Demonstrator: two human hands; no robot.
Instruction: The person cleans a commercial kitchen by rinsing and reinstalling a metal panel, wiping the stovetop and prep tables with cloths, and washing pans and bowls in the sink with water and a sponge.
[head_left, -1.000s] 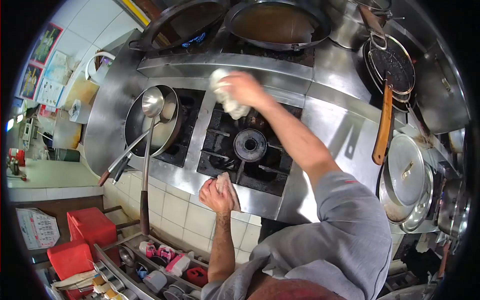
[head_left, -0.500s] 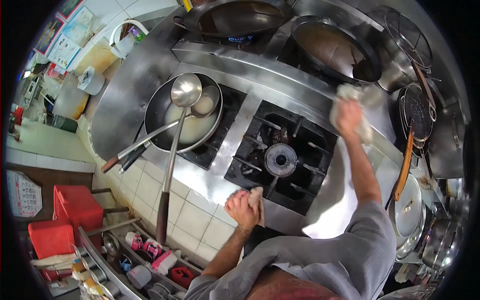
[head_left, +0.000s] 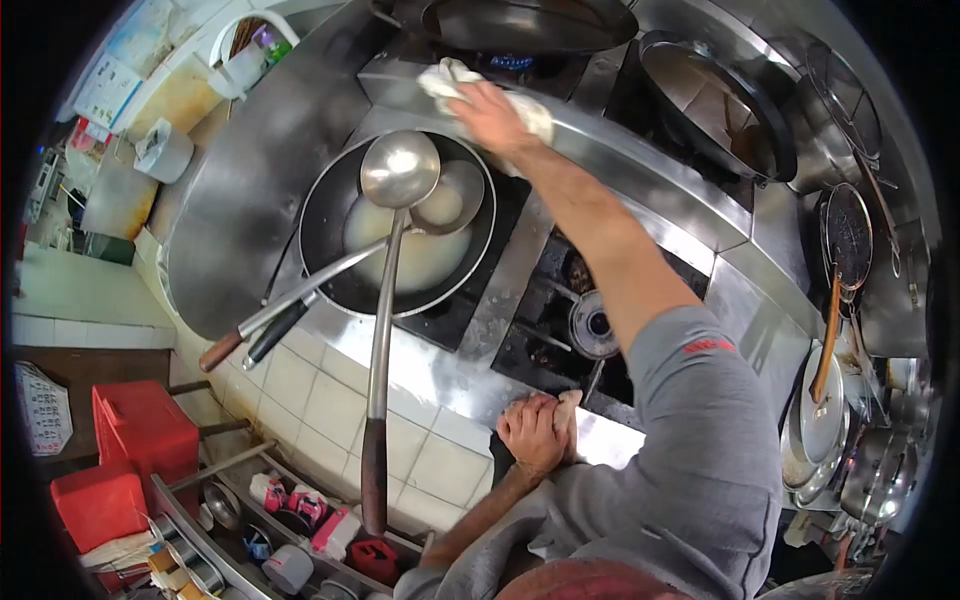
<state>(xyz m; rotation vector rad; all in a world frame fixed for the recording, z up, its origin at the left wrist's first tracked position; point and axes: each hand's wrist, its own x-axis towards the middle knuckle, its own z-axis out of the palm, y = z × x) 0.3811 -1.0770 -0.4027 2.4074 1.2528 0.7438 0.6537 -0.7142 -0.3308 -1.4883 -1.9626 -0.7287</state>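
Two hands work a steel stove (head_left: 300,130); upper centre, the right hand (head_left: 492,112) presses a white rag (head_left: 452,77) flat to the ledge, fingers clutching it; lower centre, the left hand (head_left: 533,432) fists a second cloth (head_left: 570,408), bracing on the edge.

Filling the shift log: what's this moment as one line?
right hand: presses white rag on steel ledge | left hand: grips cloth, stove edge

The cloth (head_left: 448,78) is white. The stove (head_left: 640,190) is shiny silver. The sleeve (head_left: 700,440) is grey. The boxes (head_left: 135,440) are red, maybe plastic.
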